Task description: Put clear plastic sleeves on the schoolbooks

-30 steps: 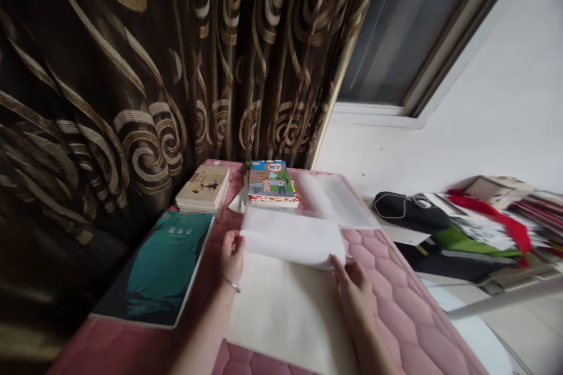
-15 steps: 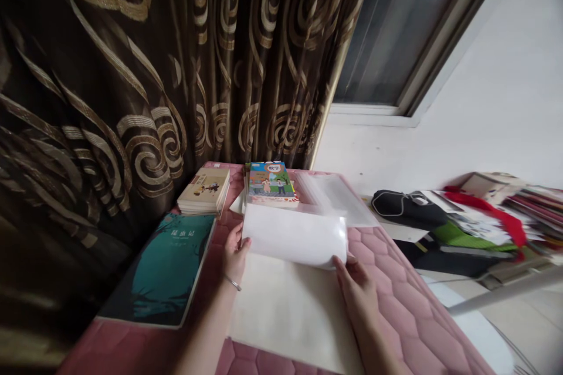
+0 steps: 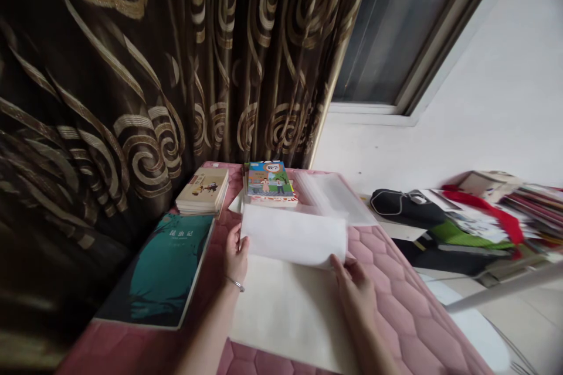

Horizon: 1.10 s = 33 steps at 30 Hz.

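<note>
Between my two hands a white sheet [image 3: 294,237] is raised and bent, with a see-through edge along its top. My left hand [image 3: 237,252], a bracelet at its wrist, pinches the sheet's left side. At the lower right corner, my right hand [image 3: 352,281] grips it between thumb and fingers. Below lies a larger cream-white flat piece [image 3: 285,310], partly under my forearms; whether it joins the raised sheet cannot be told. Just behind stands a small pile topped by a colourful mathematics textbook [image 3: 270,180]. Translucent plastic sheets [image 3: 332,196] lie to its right.
A teal book [image 3: 169,272] and a stack of beige books [image 3: 203,188] lie left on the pink quilted tabletop [image 3: 391,287]. Dark patterned curtains [image 3: 149,70] hang behind. At right, a black pouch [image 3: 407,208], red cloth [image 3: 488,208] and papers lie on another surface.
Both hands keep their hold on the white sheet, which has barely shifted. Its glossy highlight at the right has faded. The whole view has moved slightly.
</note>
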Motion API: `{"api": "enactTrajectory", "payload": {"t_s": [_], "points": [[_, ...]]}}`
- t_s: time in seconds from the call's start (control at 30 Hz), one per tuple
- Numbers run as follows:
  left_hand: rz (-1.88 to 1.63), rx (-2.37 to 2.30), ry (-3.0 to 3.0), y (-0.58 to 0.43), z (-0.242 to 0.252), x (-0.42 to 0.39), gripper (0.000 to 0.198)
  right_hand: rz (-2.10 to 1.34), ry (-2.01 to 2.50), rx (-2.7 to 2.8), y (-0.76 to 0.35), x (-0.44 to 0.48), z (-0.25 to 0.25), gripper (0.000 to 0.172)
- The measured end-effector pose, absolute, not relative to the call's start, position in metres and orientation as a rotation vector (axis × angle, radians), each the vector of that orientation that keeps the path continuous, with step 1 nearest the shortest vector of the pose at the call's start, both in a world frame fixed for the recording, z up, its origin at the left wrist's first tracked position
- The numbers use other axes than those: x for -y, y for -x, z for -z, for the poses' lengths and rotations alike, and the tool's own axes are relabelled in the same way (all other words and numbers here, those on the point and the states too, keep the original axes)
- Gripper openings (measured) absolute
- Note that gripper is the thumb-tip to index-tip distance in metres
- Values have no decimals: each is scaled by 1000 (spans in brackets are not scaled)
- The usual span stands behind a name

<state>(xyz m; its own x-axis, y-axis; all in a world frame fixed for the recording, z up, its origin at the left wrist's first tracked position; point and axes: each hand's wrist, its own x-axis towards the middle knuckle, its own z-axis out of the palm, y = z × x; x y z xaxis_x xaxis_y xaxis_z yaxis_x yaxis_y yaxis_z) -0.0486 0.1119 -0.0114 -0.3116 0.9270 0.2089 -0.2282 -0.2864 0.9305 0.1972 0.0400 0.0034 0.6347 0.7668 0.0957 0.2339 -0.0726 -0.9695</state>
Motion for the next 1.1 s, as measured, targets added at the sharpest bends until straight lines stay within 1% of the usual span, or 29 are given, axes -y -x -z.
{"api": "enactTrajectory", "payload": {"t_s": [0.13, 0.27, 0.6, 0.8, 1.03, 1.1], "points": [[-1761, -1199, -1027, 50, 11, -112, 45, -498, 1653, 841, -197, -42, -2, 49], [-1739, -1301, -972, 54, 11, -111, 40, -534, 1638, 832, -198, -44, 4, 46], [-1686, -1238, -905, 60, 6, -109, 36, -612, 1579, 796, -202, -45, 14, 45], [-1644, -1135, -863, 59, 2, -110, 39, -658, 1496, 745, -199, -42, 8, 45], [-1668, -1082, -834, 56, 1, -110, 43, -828, 1275, 597, -196, -40, 8, 45], [-1682, -1086, -836, 55, 1, -109, 44, -783, 1274, 632, -197, -41, 9, 44]]}}
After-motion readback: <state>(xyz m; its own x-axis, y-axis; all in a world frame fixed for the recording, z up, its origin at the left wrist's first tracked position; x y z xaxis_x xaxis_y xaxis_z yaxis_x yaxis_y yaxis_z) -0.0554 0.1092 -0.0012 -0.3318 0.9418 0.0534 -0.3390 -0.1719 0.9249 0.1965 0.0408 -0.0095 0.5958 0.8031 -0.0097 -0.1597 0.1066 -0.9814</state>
